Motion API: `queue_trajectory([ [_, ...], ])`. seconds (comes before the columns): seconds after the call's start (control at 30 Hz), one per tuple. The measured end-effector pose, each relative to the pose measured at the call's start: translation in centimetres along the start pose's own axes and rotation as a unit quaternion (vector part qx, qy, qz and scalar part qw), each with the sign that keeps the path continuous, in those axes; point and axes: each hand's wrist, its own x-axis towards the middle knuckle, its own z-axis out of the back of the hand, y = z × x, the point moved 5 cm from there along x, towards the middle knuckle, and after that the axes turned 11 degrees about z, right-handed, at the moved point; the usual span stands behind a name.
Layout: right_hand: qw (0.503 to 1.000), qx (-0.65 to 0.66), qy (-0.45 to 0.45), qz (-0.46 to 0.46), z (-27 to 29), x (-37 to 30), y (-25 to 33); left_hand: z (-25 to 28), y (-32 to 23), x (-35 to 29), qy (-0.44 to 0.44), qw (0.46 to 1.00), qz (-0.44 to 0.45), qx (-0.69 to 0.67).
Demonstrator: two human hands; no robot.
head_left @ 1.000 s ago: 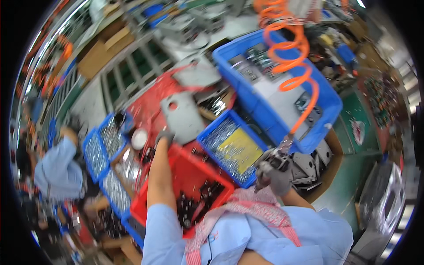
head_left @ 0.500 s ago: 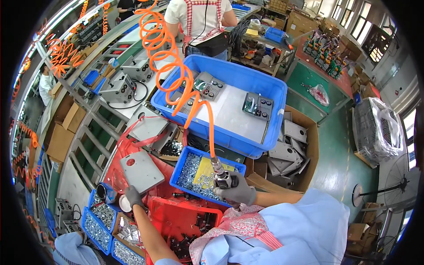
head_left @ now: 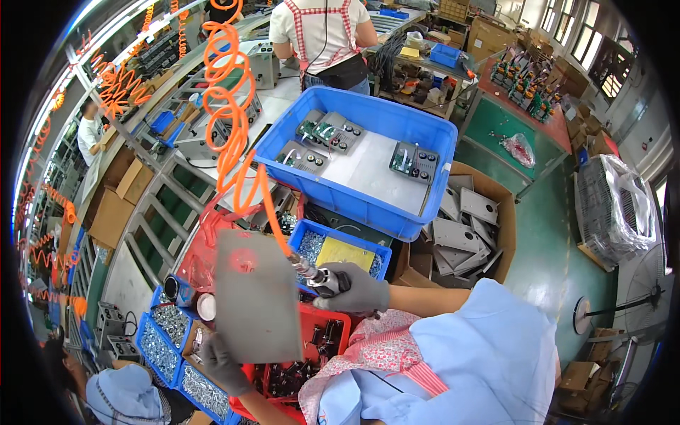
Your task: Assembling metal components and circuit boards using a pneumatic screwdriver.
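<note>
My left hand (head_left: pixel 225 365), in a grey glove, grips the lower left edge of a grey sheet-metal panel (head_left: pixel 258 304). The panel is raised and tilted in front of me, with a round hole near its top. My gloved right hand (head_left: pixel 363 289) is closed around an air screwdriver (head_left: pixel 329 282), close to the panel's right edge; the tool's tip is hidden. An orange coiled air hose (head_left: pixel 271 216) runs up from the tool. Below the panel lies a red bin (head_left: pixel 343 333) holding black parts. A blue bin of small metal fasteners (head_left: pixel 309 248) sits behind the tool.
A large blue crate (head_left: pixel 368 221) with several panels bearing circuit boards stands ahead. Right of it, a cardboard box (head_left: pixel 504 234) holds bent metal panels. Small blue bins (head_left: pixel 157 347) of fasteners stand at left. A co-worker (head_left: pixel 322 35) stands beyond the crate.
My left hand has lifted the panel off the red plastic sheeting and brought it nearer, tilting it up. My right hand has moved slightly left with the screwdriver.
</note>
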Motion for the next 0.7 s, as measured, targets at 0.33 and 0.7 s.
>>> queue_trajectory([
  [0.33, 0.972, -0.071, 0.106, -0.196, -0.3, -2.8, -2.1, -5.7, 0.5, -3.1, 0.218, 0.975, -0.038, 0.000],
  [0.7, 0.962, -0.149, -0.027, -0.226, 5.0, -6.0, 0.3, -3.4, 22.2, 3.4, -0.020, 0.748, -0.163, 0.643],
])
